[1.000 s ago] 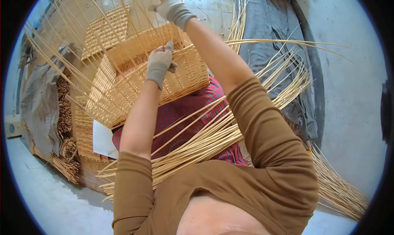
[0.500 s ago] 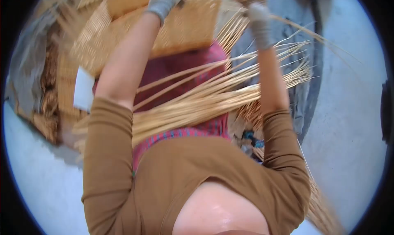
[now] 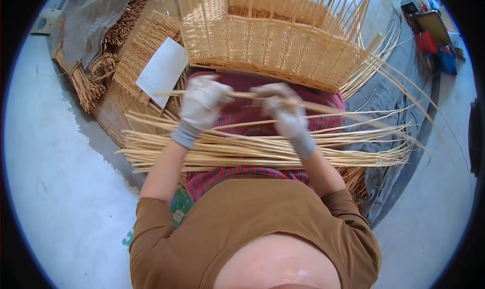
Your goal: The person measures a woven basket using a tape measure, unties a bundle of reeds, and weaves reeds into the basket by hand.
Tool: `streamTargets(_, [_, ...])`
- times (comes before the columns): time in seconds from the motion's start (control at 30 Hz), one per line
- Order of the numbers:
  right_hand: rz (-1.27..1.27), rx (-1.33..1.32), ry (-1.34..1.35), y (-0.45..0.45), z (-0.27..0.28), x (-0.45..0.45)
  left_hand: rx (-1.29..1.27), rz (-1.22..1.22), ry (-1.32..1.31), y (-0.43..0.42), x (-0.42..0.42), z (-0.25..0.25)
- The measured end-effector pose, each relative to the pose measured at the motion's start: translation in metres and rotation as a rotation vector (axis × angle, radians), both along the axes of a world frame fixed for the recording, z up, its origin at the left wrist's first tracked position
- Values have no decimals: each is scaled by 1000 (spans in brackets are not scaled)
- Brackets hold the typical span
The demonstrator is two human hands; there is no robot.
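Observation:
Both hands wear pale gloves with grey cuffs. My left hand [image 3: 204,101] is closed around a wicker rod [image 3: 242,94] whose short end sticks out to the left. Closed on the same rod, my right hand [image 3: 283,107] is a little to the right, and blurred pale lengths trail off rightward from it. Beyond the hands stands a woven wicker basket [image 3: 273,49] with upright stakes rising from its rim. Under the hands, a bundle of loose rods [image 3: 242,152] lies across the lap on a red checked cloth [image 3: 333,121].
A white sheet [image 3: 162,69] lies on a woven panel [image 3: 146,49] at the left. Beyond it are tied rod bundles [image 3: 86,87] and grey cloth [image 3: 93,16]. Dark cloth [image 3: 399,102] and more rods lie right; red and blue items [image 3: 426,42] sit at the far right.
Both hands have left the basket area and come down over the lap, closer together on a rod. The basket appears further right and turned in view; the head view has shifted.

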State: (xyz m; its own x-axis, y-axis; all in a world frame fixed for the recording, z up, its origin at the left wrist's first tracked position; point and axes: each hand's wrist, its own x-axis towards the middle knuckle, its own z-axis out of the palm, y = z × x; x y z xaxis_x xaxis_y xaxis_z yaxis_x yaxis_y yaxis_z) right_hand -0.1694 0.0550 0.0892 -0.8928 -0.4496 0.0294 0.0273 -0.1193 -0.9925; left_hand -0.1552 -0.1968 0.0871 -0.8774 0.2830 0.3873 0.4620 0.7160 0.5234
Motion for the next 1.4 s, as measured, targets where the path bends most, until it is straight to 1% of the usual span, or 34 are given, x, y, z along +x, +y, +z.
streamTargets(0.03, [-198,-457,-176,29,-17,-14,165,72,-51,-46,-5,-24])
streamTargets(0.07, [-461,-412,-54,54,23,-31,109,173,-77,-100,-8,-43])
streamTargets(0.1, [-474,-300,120,81,53,-50,58,266,-102,-138,-18,-55])
streamTargets(0.13, [-491,-189,298,96,74,-64,78,248,-68,-144,-32,-53])
streamTargets(0.17, [-505,-178,338,91,81,-68,202,243,-172,-146,-41,-50])
streamTargets(0.2, [-489,-293,235,82,84,-66,331,239,-289,-139,-45,-47])
streamTargets(0.23, [-460,-409,134,70,85,-65,360,228,-265,-126,-50,-46])
streamTargets(0.3, [-438,207,320,35,57,-69,541,39,-375,-83,-70,-29])
streamTargets(0.33, [-442,50,239,11,41,-73,561,28,-363,-67,-79,-24])
streamTargets(0.37, [-438,-107,157,-3,30,-81,509,19,-250,-53,-90,-19])
streamTargets(0.4, [-429,-89,180,1,31,-95,459,19,-132,-46,-105,-17])
streamTargets(0.43, [-542,-120,157,7,33,-109,482,23,-114,-46,-123,-18])
streamTargets(0.47, [-657,-155,128,13,33,-119,419,233,-13,-50,-141,-20])
streamTargets(0.53, [-665,-149,131,26,16,-134,412,427,-34,-60,-162,-56])
streamTargets(0.6, [-687,-115,50,28,-3,-143,440,423,25,-49,-161,-79])
streamTargets(0.63, [-681,-118,56,22,-14,-143,452,409,72,-50,-160,-86])
streamTargets(0.67, [-694,-114,19,16,-22,-139,245,455,125,-52,-161,-88])
streamTargets(0.7, [-701,-105,-20,13,-27,-138,251,468,123,-50,-158,-77])
streamTargets(0.77, [-651,-126,-66,14,-35,-141,90,528,84,-47,-148,-56])
streamTargets(0.8, [-626,-93,-51,17,-37,-148,82,532,84,-48,-151,-57])
streamTargets(0.87, [-565,-43,6,25,-41,-163,403,506,113,-50,-166,-58])
streamTargets(0.9, [-572,-43,3,24,-39,-165,402,501,108,-39,-171,-41])
streamTargets(0.93, [-539,-74,25,22,-34,-167,365,469,-17,-22,-177,-8])
streamTargets(0.97, [-509,-100,48,21,-31,-167,331,434,-144,-9,-184,10])
streamTargets(1.0, [-479,-104,60,24,-33,-168,270,414,-537,0,-201,-3])
streamTargets(1.03, [-483,-97,70,27,-35,-166,279,406,-532,5,-209,-23])
streamTargets(1.1, [-498,-70,49,27,-36,-165,50,439,-336,-2,-228,-59])
streamTargets(1.13, [-507,-25,34,26,-31,-165,109,307,-480,-14,-235,-58])
streamTargets(1.17, [-522,-22,33,29,-31,-168,108,292,-483,-16,-227,-43])
streamTargets(1.2, [-483,-23,23,33,-31,-173,184,206,-620,-20,-216,-17])
streamTargets(1.27, [-427,-63,26,35,-25,-179,317,135,-976,-24,-203,20])
streamTargets(1.3, [-433,-66,34,29,-10,-182,313,129,-969,-22,-208,6])
streamTargets(1.37, [-404,173,91,19,24,-188,459,133,-641,-16,-211,-38])
streamTargets(1.4, [-396,280,149,9,39,-203,531,138,-586,-11,-205,-29])
